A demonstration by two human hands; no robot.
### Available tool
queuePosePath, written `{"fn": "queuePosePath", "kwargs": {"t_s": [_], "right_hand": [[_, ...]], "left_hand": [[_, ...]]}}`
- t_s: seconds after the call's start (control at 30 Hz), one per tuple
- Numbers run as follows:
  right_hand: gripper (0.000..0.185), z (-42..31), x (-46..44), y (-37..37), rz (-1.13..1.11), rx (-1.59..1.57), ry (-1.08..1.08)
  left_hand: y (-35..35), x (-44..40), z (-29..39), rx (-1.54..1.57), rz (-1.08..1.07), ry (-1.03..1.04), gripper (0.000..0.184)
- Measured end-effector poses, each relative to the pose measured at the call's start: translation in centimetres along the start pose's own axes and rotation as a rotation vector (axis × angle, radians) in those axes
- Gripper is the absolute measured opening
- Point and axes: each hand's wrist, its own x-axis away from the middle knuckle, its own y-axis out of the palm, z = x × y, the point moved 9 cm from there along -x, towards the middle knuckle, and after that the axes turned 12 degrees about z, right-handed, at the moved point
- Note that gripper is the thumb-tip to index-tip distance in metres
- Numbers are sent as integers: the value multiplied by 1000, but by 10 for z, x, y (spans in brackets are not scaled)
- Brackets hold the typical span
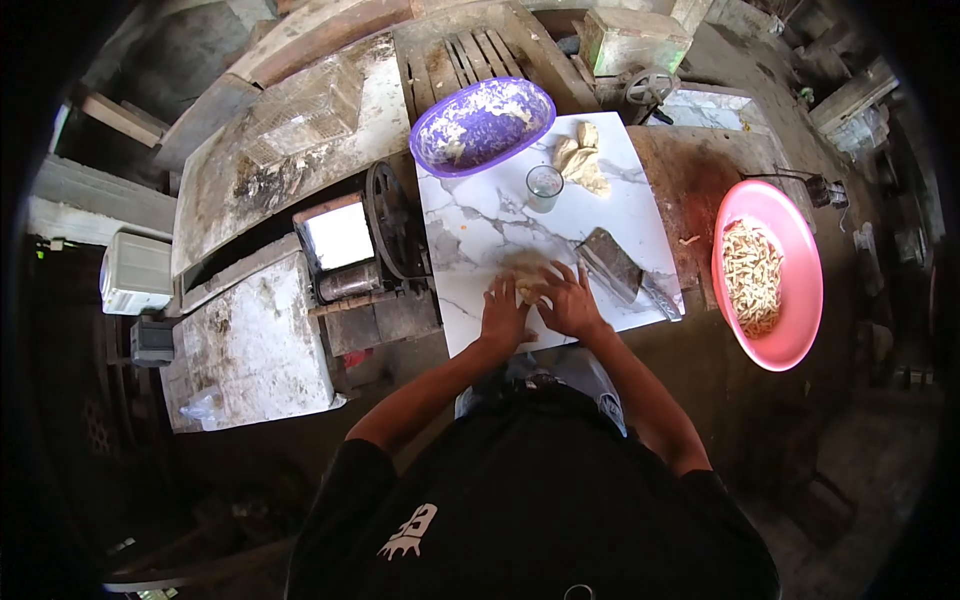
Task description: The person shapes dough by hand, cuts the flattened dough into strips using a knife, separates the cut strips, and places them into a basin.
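Observation:
My left hand [503, 312] and my right hand [570, 303] are side by side near the front edge of the marble-patterned board [470, 265]. Both touch a small piece of dough [530, 287], its far side blurred, with fingers curved over it. To the right of my right hand lies a wide-bladed cleaver [611, 264], its handle toward the board's front right corner. Beyond the hands stands a clear glass [544, 187]. Several lumps of pale dough [582, 162] rest behind it, beside a purple basin [482, 127] smeared with dough.
A pink basin [796, 290] holding many short dough strips [752, 275] is at the right. Left of the board stands a machine with a dark wheel [390, 222]. Stained tables [250, 350] lie further left, and a metal box [634, 42] is at the back.

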Motion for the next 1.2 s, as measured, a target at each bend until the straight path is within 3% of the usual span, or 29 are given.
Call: {"fn": "queuePosePath", "kwargs": {"t_s": [0.17,0.23,0.27,0.33,0.4,0.47,0.5,0.6,0.7,0.8,0.87,1.0,1.07,1.1,1.17,1.2], "right_hand": [[34,24,2,26,-90,-180,35],[37,53,0,24,-80,-316,341],[37,53,0,23,-83,-318,333],[39,79,9,-3,224,-489,701],[39,75,6,-11,225,-443,631],[38,35,0,-6,205,-230,-13],[34,46,17,24,228,-242,-96],[29,14,15,16,-2,-107,18],[22,18,11,22,-58,-126,19],[18,34,3,35,-133,-201,106],[16,46,-5,47,-42,-263,62],[12,37,-15,51,-186,-427,71],[15,47,-9,51,-213,-499,313],[15,40,-11,45,-213,-498,310],[18,51,1,45,-298,-535,649],[18,52,4,46,-295,-532,650]], "left_hand": [[-2,2,-3,76,4,13,88],[-6,6,-5,78,73,34,89],[-10,8,-4,83,142,58,89],[-9,9,-4,67,170,52,90],[-7,9,-4,48,194,59,91],[2,6,-3,94,156,58,91],[0,5,-1,92,158,64,91],[-1,5,-4,68,97,43,91],[4,5,-2,29,15,37,92],[5,8,-4,42,66,35,94],[-2,9,-5,28,151,41,92],[-19,15,-6,3,147,63,85],[-40,18,-6,63,265,63,78],[-41,19,-5,62,267,61,78],[-53,21,-2,41,395,80,73],[-52,21,0,43,397,83,73]]}}
